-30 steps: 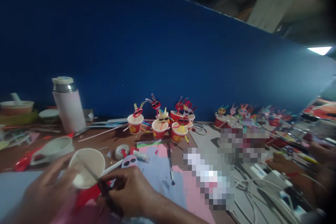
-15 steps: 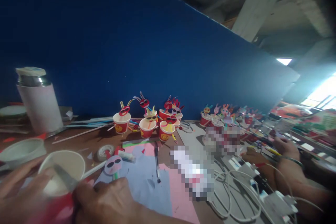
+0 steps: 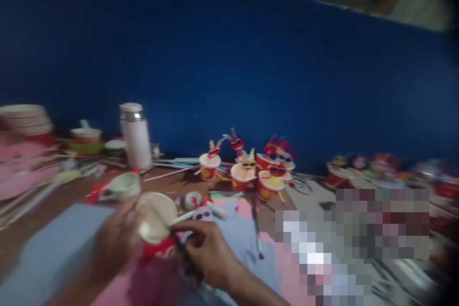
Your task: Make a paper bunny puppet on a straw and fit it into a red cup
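A red paper cup with a cream inside is in front of me, its mouth tilted toward the camera. My left hand grips the cup's left side, its fingers blurred. On the right side, my right hand has its fingers closed round a dark, blade-like tool, whose thin end reaches into the cup's mouth. Just behind the right hand lies a pale round paper face with dark glasses. A roll of tape sits behind the cup.
Decorated cups stand by the blue wall. A white flask, a pale mug and stacked cups are at the left. A pen lies on paper sheets at the right.
The view has swung left, bringing the stacked cups into sight and shifting the scene rightward. The other person's hand at the right is no longer visible. Both my hands remain at the cup.
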{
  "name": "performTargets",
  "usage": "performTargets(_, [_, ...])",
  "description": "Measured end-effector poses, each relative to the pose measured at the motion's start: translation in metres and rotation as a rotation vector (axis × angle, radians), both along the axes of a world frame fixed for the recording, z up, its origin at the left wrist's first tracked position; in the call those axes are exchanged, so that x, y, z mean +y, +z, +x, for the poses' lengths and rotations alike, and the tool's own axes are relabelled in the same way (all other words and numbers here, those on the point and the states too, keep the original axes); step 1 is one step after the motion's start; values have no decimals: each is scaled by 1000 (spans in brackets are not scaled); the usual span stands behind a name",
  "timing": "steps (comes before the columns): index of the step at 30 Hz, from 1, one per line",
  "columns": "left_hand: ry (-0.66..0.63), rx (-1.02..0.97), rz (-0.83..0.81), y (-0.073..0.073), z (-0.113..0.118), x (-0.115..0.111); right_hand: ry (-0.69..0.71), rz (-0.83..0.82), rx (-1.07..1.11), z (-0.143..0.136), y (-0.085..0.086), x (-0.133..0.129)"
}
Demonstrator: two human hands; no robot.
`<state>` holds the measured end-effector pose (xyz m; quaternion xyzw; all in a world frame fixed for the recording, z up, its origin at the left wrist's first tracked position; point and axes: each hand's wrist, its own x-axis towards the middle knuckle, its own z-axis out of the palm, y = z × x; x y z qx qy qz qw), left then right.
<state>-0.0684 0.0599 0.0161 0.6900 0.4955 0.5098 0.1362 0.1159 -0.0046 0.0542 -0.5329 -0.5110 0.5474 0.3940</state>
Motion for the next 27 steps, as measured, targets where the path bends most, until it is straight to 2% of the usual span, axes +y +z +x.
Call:
performTargets(1, [-82,15,-13,11,9,-5,-38,59,17,-2,1,1])
performTargets(3, [-248,45,-44,25,25,-13,-9,280,7,-5,4,2])
performTargets(6, [-259,5,-58,31,34,-19,-5,395,-82,-8,9,1])
performTargets(8, [-286,-48,-101,29,30,-20,-32,348,-79,-8,10,2])
performTargets(12, [-426,-80,-186,25,21,-20,-61,53,116,-8,8,7])
performTargets(15, [-408,-40,-192,26,21,-18,-45,12,121,-7,8,9])
performTargets(21, [-362,35,-190,30,25,-16,39,438,-382,-4,15,-4])
performTargets(24, [-348,82,-167,31,26,-17,12,419,-424,-1,16,-4])
performTargets(27, [-324,32,-168,33,26,-16,29,394,-494,3,20,-2])
